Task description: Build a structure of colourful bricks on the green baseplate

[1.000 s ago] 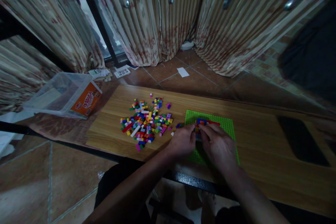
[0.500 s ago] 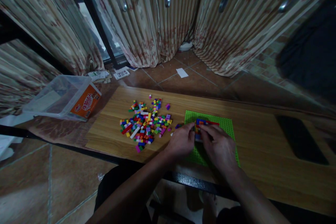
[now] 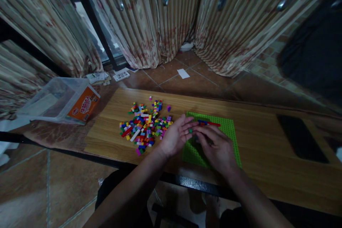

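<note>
Black metal edges the near side of the table (image 3: pixel 256 165), and a brick dropped short could roll over this rim (image 3: pixel 192 181) to the floor. Next come the hands. The left hand (image 3: pixel 173 138) is palm up, its fingers spread and unclenched, with a tiny green brick (image 3: pixel 190 130) resting at the fingers. The right hand (image 3: pixel 217 148) is curled close against it, fingertips just beside that brick; whether they pinch anything, I cannot tell.

With nothing closing round the brick from below, a tilt of the palm or a clumsy nudge could tip it off, probably onto the green plate (image 3: pixel 230 135) beneath, where its like colour would hide it. Red and blue bricks (image 3: pixel 212 123) sit toward the plate's far side, partly behind the right hand; a dragging knuckle might loosen one. To the left, a loose pile (image 3: pixel 141 124) could be scattered by a careless sweep of the left arm.
</note>
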